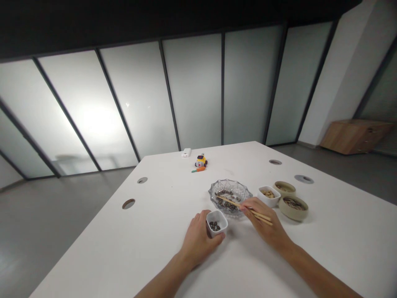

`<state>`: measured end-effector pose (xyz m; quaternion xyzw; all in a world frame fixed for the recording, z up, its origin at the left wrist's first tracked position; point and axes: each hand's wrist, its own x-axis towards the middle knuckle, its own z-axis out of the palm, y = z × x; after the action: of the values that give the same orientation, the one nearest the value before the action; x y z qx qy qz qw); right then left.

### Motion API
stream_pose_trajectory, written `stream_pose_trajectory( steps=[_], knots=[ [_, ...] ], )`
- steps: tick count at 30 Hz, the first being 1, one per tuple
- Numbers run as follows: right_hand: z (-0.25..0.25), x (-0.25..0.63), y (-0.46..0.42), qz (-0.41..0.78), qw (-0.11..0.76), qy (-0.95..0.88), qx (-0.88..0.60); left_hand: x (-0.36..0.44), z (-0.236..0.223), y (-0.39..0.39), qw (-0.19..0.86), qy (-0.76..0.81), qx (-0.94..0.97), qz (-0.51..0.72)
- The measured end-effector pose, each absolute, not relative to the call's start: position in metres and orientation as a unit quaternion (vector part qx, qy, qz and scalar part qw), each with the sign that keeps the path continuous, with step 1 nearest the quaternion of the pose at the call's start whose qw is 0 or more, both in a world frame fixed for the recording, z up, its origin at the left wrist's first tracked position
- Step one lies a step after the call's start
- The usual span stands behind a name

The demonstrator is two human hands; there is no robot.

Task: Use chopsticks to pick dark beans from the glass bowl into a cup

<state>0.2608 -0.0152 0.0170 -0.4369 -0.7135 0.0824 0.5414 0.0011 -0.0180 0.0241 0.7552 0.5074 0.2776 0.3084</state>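
My left hand [199, 236] is wrapped round a small white square bowl [222, 231], with several dark beans or seeds [214, 226] at its bottom. A pair of wooden chopsticks [257, 214] is gripped in my right hand [263, 223], pointing left. Their tips reach inside a clear faceted glass bowl [248, 193], over many dark seeds [228, 202]. Whether the tips pinch a seed is too small to tell. The white bowl stands just in front of the glass bowl, tilted slightly toward me.
Right of the glass bowl stand a white bowl [273, 202] of pale pieces and two beige bowls [294, 213] [285, 185] with contents. Farther back lie a yellow toy vehicle [201, 161], an orange-and-green carrot-like item [199, 169] and a white box [186, 152]. The white table [149, 240] has round holes.
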Motion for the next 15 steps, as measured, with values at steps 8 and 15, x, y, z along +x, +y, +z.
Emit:
stream_pose_trajectory(
  steps=[8, 15],
  knots=[
    [0.0237, 0.2568, -0.0192, 0.076, 0.558, -0.711, -0.421, -0.0001, 0.0239, -0.0181, 0.310, 0.508, 0.755, 0.277],
    [0.0253, 0.2580, -0.0191, 0.067, 0.568, -0.692, -0.440, -0.0011, 0.0233, -0.0173, 0.310, 0.510, 0.754, 0.275]
  ],
)
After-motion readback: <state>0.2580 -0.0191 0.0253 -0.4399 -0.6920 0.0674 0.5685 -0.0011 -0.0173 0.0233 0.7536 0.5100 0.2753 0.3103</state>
